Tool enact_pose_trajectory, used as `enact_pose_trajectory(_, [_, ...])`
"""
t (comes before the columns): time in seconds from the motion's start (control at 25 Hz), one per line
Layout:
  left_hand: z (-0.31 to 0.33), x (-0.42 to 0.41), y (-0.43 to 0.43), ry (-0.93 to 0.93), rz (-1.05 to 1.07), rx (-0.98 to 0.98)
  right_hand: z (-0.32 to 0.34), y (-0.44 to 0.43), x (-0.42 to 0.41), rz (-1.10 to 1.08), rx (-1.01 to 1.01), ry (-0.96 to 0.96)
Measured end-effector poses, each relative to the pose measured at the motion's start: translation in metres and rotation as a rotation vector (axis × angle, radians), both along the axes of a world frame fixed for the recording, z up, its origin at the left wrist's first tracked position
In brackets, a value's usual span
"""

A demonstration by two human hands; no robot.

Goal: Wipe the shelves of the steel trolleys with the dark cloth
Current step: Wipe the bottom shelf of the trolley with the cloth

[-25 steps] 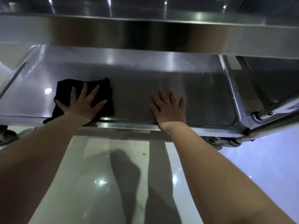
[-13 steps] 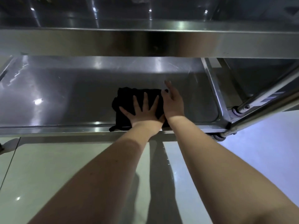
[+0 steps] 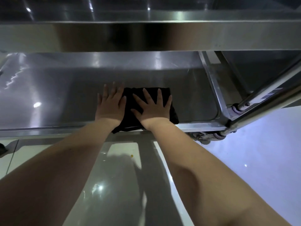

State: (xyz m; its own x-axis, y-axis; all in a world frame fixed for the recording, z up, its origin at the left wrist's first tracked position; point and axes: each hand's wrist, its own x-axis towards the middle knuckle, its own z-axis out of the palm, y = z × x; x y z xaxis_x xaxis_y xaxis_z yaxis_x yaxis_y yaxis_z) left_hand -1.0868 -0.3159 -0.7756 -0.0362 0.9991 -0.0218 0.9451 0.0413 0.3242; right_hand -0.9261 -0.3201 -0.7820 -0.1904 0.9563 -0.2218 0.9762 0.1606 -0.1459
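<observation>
Glossy pale floor tiles (image 3: 123, 185) below, with lamp glare and a small yellow speck (image 3: 132, 155). Steel trolley seen from above and in front; upper shelf (image 3: 146, 36) crosses the top of the view, its front rim broad and reflective. Lower shelf (image 3: 57, 88) sits beneath it, a shallow tray with a raised lip, streaked with reflections toward its left edge.

Dark cloth (image 3: 173, 115) lies flat on the lower shelf, right of the middle and against the front edge; one corner hangs over the front lip. Well short of the right edge.

Right hand (image 3: 153, 108) palm-down on the cloth, fingers straight and spread wide, thumb out to the left. Left hand (image 3: 110, 103) flat just beside it, fingers straight and close together, mostly on bare steel; its thumb side meets the cloth's left edge. Both forearms bare, reaching in from the near side.

Front right corner: steel tube (image 3: 268, 98) rising diagonally from a joint, grimy caster (image 3: 203, 137) underneath.
</observation>
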Motion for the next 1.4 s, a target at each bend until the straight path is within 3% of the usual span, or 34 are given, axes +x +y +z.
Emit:
enact_pose_trajectory(0.16, [-0.014, 0.008, 0.014, 0.224, -0.129, -0.019, -0.005, 0.007, 0.093, -0.063, 0.027, -0.050])
enact_pose_trajectory(0.32, [-0.021, 0.011, 0.017, 0.223, -0.104, -0.031, 0.000, 0.001, 0.178, -0.158, -0.011, -0.042])
enact_pose_trajectory(0.48, [-0.028, 0.012, 0.017, 0.228, -0.089, 0.019, -0.015, 0.005, 0.161, -0.103, 0.073, -0.112])
enact_pose_trajectory(0.6, [-0.032, 0.008, 0.018, 0.221, -0.093, 0.028, -0.013, 0.068, 0.157, -0.068, 0.144, -0.117])
enact_pose_trajectory(0.84, [-0.032, 0.007, 0.025, 0.216, -0.091, 0.005, -0.007, 0.184, 0.144, -0.195, 0.020, -0.060])
enact_pose_trajectory(0.96, [-0.033, 0.008, 0.030, 0.224, -0.083, -0.002, -0.001, 0.168, 0.146, -0.189, -0.021, -0.018])
enact_pose_trajectory(1.24, [-0.031, 0.016, 0.029, 0.221, -0.073, 0.005, -0.008, 0.012, 0.164, -0.101, -0.016, -0.041])
enact_pose_trajectory(1.4, [-0.033, 0.017, 0.029, 0.240, -0.083, 0.017, -0.006, 0.076, 0.138, -0.054, 0.043, -0.052])
